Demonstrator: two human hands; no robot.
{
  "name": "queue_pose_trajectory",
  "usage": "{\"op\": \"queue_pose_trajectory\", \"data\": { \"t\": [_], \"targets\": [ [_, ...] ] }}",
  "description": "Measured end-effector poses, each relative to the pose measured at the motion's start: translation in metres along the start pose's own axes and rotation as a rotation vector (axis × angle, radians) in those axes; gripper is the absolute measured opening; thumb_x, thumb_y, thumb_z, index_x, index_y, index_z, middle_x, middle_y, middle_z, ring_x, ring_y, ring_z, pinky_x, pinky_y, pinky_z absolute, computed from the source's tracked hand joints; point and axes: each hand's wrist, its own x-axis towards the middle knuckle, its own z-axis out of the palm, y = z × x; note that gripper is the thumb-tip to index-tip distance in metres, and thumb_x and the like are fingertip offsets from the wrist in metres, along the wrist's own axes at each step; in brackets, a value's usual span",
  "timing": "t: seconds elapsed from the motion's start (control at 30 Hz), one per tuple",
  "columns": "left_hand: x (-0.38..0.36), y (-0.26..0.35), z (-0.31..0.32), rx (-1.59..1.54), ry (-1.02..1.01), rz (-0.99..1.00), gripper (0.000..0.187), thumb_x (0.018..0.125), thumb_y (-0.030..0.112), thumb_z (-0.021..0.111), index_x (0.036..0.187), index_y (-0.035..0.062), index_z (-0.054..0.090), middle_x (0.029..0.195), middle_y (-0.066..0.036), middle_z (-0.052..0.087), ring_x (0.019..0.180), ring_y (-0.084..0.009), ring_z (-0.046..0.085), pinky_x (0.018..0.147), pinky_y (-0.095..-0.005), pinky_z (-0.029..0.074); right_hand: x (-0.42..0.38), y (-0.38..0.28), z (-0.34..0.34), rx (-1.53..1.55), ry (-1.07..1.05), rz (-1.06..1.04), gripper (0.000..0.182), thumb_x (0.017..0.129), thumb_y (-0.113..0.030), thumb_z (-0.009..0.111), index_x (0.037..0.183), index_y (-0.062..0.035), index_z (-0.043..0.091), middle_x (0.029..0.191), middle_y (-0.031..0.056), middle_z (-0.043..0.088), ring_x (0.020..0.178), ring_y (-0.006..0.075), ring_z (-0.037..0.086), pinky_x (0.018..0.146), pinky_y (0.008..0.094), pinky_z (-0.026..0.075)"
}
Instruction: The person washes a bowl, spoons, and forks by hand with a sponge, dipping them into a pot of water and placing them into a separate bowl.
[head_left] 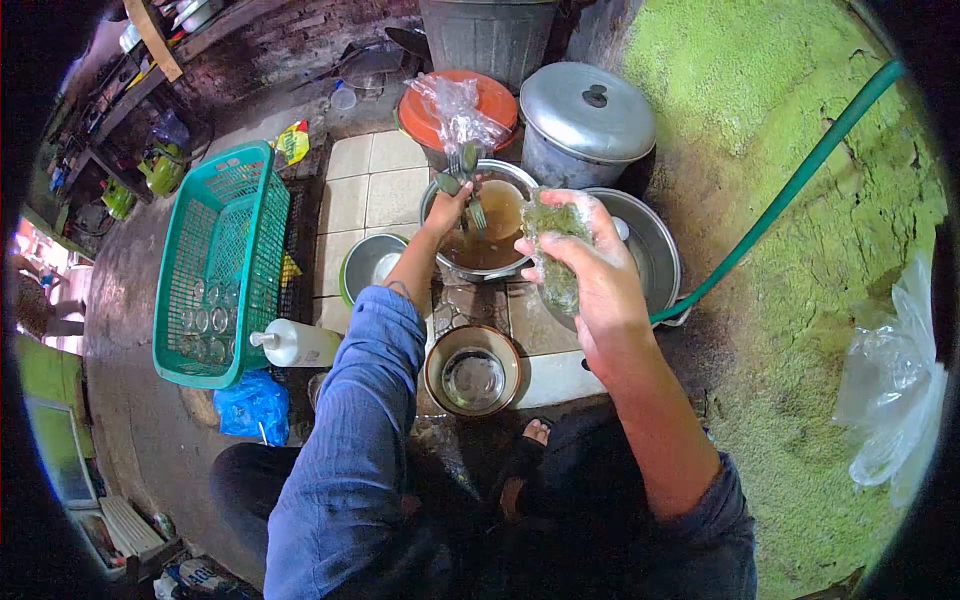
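Observation:
My left hand [450, 207] is closed around a bunch of forks and spoons [477, 214], held over a metal basin [528, 180] of brownish water. Some of the utensils point up and others down; their exact number is hard to make out. In my right hand [600, 265] is a green mesh scrubber [556, 222] covered in suds, gripped between thumb and fingers just right of the basin. Behind that hand, a second metal basin [668, 245] is partly hidden. Nearer to me sits a bowl [433, 385] with a clear glass-like dish inside.
A teal basket [220, 235] with several glasses stands left, beside a white pump bottle [297, 343] and a blue plastic bag [252, 405]. A lidded pot [588, 110] and orange-lidded bucket [470, 105] stand behind. A green hose [790, 200] runs down the right wall.

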Motion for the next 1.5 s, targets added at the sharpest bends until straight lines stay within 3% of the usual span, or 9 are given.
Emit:
{"op": "queue_pose_trajectory", "data": {
  "t": [0.43,0.63,0.8,0.93,0.97,1.03,1.2,1.3,1.5],
  "targets": [
    [-0.006,0.018,-0.019,0.059,0.013,-0.120,0.039,0.098,0.035,0.042,0.108,0.0016,0.059,0.082,-0.007,0.061,0.070,-0.0148,0.058,0.067,-0.0286,0.049,0.012,-0.003,-0.001,-0.112,0.002,-0.122,0.028,0.089,-0.012,0.055,0.116,-0.0068,0.050,0.105,0.0062,0.056,0.090,0.0133,0.058,0.073,0.0264,0.048],
    [-0.026,0.085,-0.029,0.349,0.051,-0.111,0.050,0.095,0.051,0.034,0.105,0.0055,0.053,0.075,-0.003,0.052,0.063,-0.0156,0.052,0.059,-0.0326,0.044,0.054,0.015,-0.036,-0.714,-0.169,-0.182,0.040,0.084,-0.038,0.065,0.066,-0.0033,0.057,0.060,0.0014,0.051,0.059,0.0076,0.044,0.057,0.0275,0.039],
    [-0.108,0.112,-0.041,0.525,-0.158,-0.066,0.053,0.086,0.058,0.050,0.096,0.0068,0.058,0.070,-0.001,0.051,0.061,-0.0108,0.047,0.055,-0.0299,0.039,0.072,0.100,-0.110,-0.964,-0.354,0.070,0.044,0.087,-0.045,0.058,0.070,-0.0044,0.057,0.066,0.0031,0.056,0.061,0.0120,0.049,0.061,0.0297,0.042],
    [-0.161,0.063,-0.061,0.939,-0.269,-0.452,0.053,0.085,0.057,0.053,0.093,0.0062,0.065,0.056,-0.001,0.047,0.050,-0.0119,0.045,0.049,-0.0323,0.039,0.033,0.212,-0.184,-0.820,-0.485,0.439,0.026,0.080,-0.019,0.060,0.101,-0.0047,0.064,0.096,0.0115,0.066,0.092,0.0192,0.060,0.087,0.0306,0.045],
    [-0.174,0.048,-0.061,1.019,-0.290,-0.535,0.052,0.087,0.055,0.050,0.097,0.0062,0.065,0.054,-0.002,0.046,0.049,-0.0126,0.046,0.048,-0.0340,0.040,0.023,0.248,-0.212,-0.940,-0.571,0.236,0.027,0.080,-0.021,0.059,0.101,-0.0055,0.064,0.098,0.0130,0.065,0.093,0.0218,0.061,0.085,0.0334,0.046],
    [-0.202,-0.022,-0.079,0.929,-0.255,-0.235,0.033,0.092,0.035,0.051,0.101,0.0072,0.066,0.076,-0.020,0.064,0.072,-0.0286,0.064,0.068,-0.0422,0.047,0.004,0.310,-0.253,-1.057,-0.642,0.032,0.028,0.079,-0.022,0.059,0.102,-0.0064,0.064,0.100,0.0146,0.065,0.094,0.0245,0.062,0.084,0.0361,0.048],
    [-0.255,-0.095,-0.102,1.004,-0.173,-0.278,0.026,0.091,0.022,0.047,0.106,0.0073,0.064,0.067,-0.017,0.062,0.067,-0.0270,0.064,0.062,-0.0418,0.050,-0.016,0.353,-0.281,-1.774,-0.160,0.682,0.028,0.086,-0.019,0.047,0.105,-0.0066,0.062,0.110,0.0162,0.062,0.100,0.0308,0.061,0.082,0.0442,0.049],
    [-0.292,-0.152,-0.113,0.097,0.348,-0.674,0.027,0.090,0.018,0.048,0.107,0.0019,0.062,0.069,-0.015,0.064,0.069,-0.0276,0.065,0.060,-0.0416,0.051,-0.016,0.372,-0.318,-1.864,0.113,0.560,0.029,0.089,-0.020,0.044,0.111,-0.0088,0.060,0.110,0.0164,0.061,0.099,0.0309,0.061,0.080,0.0432,0.050],
    [-0.341,-0.238,-0.129,0.208,0.063,-0.682,0.048,0.095,0.047,0.034,0.117,0.0101,0.055,0.103,-0.012,0.062,0.100,-0.0284,0.060,0.076,-0.0433,0.051,-0.023,0.396,-0.349,-2.133,-0.043,0.290,0.024,0.088,-0.021,0.047,0.104,-0.0074,0.058,0.099,0.0157,0.061,0.077,0.0319,0.065,0.066,0.0460,0.052]
  ]
}}
